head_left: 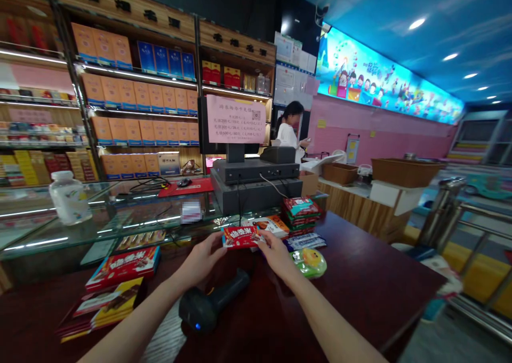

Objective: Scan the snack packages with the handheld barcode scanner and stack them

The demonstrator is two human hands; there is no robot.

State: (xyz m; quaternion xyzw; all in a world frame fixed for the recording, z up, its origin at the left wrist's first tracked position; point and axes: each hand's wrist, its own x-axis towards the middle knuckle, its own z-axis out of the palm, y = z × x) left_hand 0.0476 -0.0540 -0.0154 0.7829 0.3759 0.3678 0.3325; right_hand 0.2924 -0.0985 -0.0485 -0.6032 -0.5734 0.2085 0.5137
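Between my two hands is a small red and blue snack box [241,237] with white lettering. My left hand [205,259] grips its left end, and my right hand [276,253] grips its right end. Below them a black barcode scanner [212,301] with a small blue light lies on the dark counter. Just right of my right hand are a green pack with a yellow duck face [310,261] and a blue-white packet [306,241]. An orange and white box [270,226] lies partly behind the held box.
Red snack boxes [124,267] and yellow-red packs [102,304] are stacked at left. Red-green packs [301,213] stand in a pile before the cash register [256,179]. A clear bottle [70,197] stands on the glass case [132,219]. A person [292,128] in white stands behind.
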